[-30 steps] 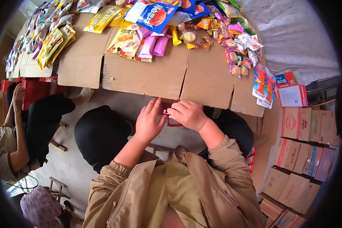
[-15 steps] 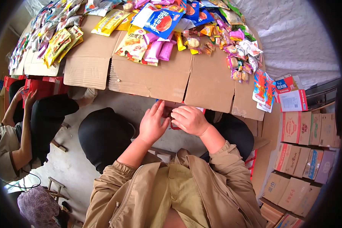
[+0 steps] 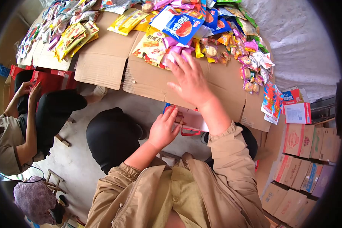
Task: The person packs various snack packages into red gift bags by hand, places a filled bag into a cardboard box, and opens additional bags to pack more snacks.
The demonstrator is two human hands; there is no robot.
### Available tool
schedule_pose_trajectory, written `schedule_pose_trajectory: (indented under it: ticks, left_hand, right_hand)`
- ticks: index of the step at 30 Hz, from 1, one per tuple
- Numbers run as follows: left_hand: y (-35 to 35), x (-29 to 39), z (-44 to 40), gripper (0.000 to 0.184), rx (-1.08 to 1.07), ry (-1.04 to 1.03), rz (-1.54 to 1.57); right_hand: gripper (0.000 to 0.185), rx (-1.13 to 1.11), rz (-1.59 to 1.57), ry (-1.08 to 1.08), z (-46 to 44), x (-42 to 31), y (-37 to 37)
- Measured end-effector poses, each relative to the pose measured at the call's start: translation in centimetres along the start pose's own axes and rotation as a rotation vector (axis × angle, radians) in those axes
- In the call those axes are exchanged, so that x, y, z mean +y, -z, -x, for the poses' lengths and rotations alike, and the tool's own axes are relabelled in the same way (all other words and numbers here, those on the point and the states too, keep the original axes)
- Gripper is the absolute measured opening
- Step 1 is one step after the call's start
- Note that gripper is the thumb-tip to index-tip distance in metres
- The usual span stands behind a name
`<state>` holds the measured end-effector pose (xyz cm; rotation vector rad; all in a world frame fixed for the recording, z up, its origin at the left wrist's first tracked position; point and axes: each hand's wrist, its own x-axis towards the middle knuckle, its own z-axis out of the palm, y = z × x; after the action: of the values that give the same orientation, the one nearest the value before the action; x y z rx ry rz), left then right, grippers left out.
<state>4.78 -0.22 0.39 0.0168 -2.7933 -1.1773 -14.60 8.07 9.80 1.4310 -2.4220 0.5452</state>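
Note:
Below the cardboard table edge is an open box (image 3: 197, 118) with a pale inside and a red handle (image 3: 190, 133). Something brownish lies in its left part, too partly covered to name. My left hand (image 3: 164, 129) rests against the box's left side, fingers stretched and thumb apart. Over the table my right hand (image 3: 190, 81) reaches out with spread fingers. Its fingertips are at purple snack packets (image 3: 174, 51), beside a yellow snack bag (image 3: 150, 47); whether they touch is unclear. A blue snack bag (image 3: 184, 28) lies just beyond.
Many snack packets (image 3: 68, 22) pile along the table's far side, with small wrapped sweets (image 3: 250, 78) at the right. Red-blue packets (image 3: 271, 100) hang by the right edge. Stacked cartons (image 3: 298, 140) stand at right. Another person (image 3: 17, 125) sits at left with a red box (image 3: 47, 81).
My right hand has left the box and moved up over the table to the packets. My left hand stays at the box, whose inside now shows. The view has shifted slightly.

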Motion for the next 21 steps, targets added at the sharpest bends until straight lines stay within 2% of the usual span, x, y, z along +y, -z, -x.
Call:
schedule_pose_trajectory:
  ticks: [8,19,21]
  left_hand:
    - [0.2,-0.1,-0.1,0.075,-0.014,0.003,-0.001]
    - [0.0,-0.3,0.0,0.073,0.017,-0.018,0.021]
    - [-0.2,-0.2,-0.1,0.073,0.016,0.005,0.008]
  right_hand:
    - [0.068,-0.055,0.006,-0.059,-0.5,2.4,-2.2]
    - [0.049,-0.053,0.104,-0.059,9.1,0.4,0.6]
    - [0.053,-0.07,0.12,-0.064,11.4,-0.4,0.9]
